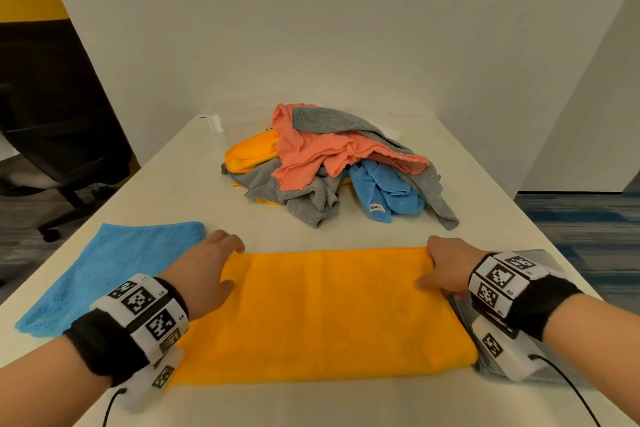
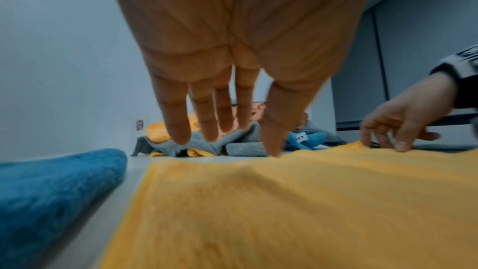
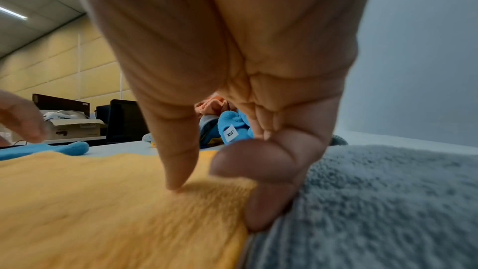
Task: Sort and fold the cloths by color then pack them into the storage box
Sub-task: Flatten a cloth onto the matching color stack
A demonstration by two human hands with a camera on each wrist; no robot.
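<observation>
An orange cloth point(image 1: 322, 312), folded to a wide strip, lies flat on the white table point(image 1: 346, 236) right in front of me. My left hand point(image 1: 214, 263) is at its far left corner. The fingers point(image 2: 178, 122) hang straight and the thumb tip touches the cloth point(image 2: 284, 201). My right hand point(image 1: 440, 267) pinches the far right corner, thumb on top and fingers point(image 3: 258, 163) curled at the cloth's edge point(image 3: 129, 212). A tangled pile point(image 1: 339, 163) of pink, grey, blue and orange cloths lies farther back.
A blue cloth point(image 1: 104, 270) lies spread to the left of the orange one. A grey cloth point(image 1: 540, 260) lies under my right wrist. Something pale and translucent point(image 1: 214, 121) sits behind the pile. An office chair point(image 1: 52, 156) stands past the table's left edge.
</observation>
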